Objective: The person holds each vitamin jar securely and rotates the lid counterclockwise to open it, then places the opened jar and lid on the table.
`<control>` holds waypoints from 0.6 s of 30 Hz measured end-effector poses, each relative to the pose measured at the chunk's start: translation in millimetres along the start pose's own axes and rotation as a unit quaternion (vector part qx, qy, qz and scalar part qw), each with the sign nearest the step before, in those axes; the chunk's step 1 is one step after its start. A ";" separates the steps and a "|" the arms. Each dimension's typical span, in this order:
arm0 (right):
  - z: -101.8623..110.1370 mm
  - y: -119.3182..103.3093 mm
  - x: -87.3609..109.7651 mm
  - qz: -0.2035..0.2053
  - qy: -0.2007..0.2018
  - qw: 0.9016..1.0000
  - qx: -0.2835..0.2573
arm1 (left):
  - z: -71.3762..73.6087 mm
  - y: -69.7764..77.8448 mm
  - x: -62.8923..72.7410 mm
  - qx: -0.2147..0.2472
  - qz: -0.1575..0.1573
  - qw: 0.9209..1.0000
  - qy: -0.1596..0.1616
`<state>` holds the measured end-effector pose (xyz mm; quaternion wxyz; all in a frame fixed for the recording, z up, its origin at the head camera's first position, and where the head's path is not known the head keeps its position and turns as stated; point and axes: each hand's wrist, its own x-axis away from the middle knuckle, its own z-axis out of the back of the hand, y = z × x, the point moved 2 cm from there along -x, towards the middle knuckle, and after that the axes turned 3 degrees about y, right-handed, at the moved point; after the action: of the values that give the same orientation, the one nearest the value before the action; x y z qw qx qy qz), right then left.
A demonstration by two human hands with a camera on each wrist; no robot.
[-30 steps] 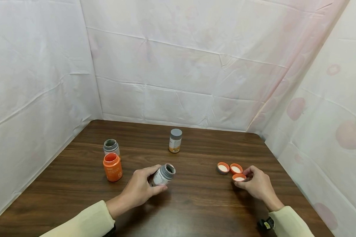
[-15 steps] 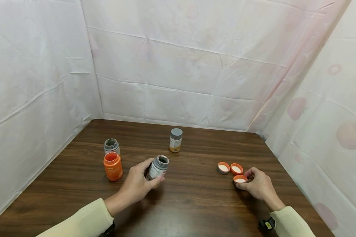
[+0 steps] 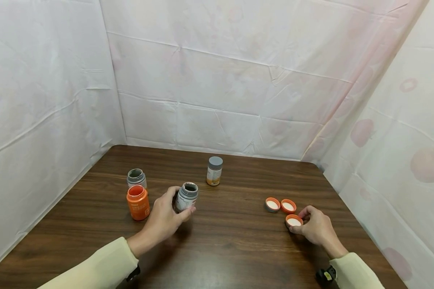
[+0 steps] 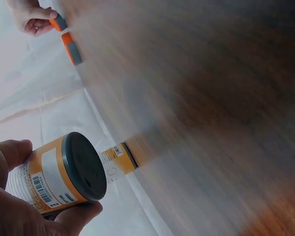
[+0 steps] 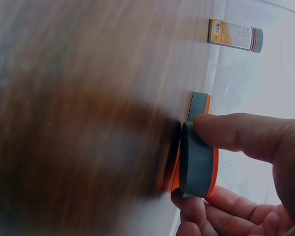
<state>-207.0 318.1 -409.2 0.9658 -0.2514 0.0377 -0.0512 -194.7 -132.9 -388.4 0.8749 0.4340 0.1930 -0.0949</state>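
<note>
My left hand (image 3: 162, 218) grips an uncapped jar (image 3: 185, 199) with a grey threaded neck, its mouth upward and slightly tilted. In the left wrist view, thumb and fingers wrap the jar's yellow-and-white label (image 4: 48, 174); its dark base is off the table. At the right, my right hand (image 3: 316, 226) pinches a lid (image 3: 294, 221), grey outside with an orange rim and white lining, facing up. The lid (image 5: 199, 160) is very close to the table; contact cannot be told. Two similar upturned lids, a left one (image 3: 272, 204) and a right one (image 3: 288, 206), lie just behind it.
An uncapped orange jar (image 3: 138, 204) stands at the left, partly hiding an open grey-necked jar (image 3: 136, 177) behind it. A capped grey-topped jar (image 3: 214, 172) stands at the back middle. White sheeting (image 3: 217, 80) encloses the brown table (image 3: 235, 249).
My left hand has carried the jar leftward and away from me, turning it more upright. My right hand and its lid have shifted slightly toward me, a little away from the other lids.
</note>
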 end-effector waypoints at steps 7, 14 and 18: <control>-0.9 0.9 0.5 0.005 -0.001 1.000 0.008 | 1.7 -0.4 -5.7 0.001 0.017 1.000 0.003; -2.0 2.4 0.1 0.007 -0.005 1.000 0.013 | 3.6 -1.6 -9.6 -0.003 0.028 1.000 0.011; -2.2 2.6 0.3 0.009 -0.005 1.000 0.015 | 4.4 -3.3 -12.7 -0.010 0.035 0.999 0.018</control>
<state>-206.6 319.2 -412.5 0.9700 -0.2369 0.0339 -0.0418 -206.3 -138.4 -383.1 0.8785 0.4330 0.1943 -0.0543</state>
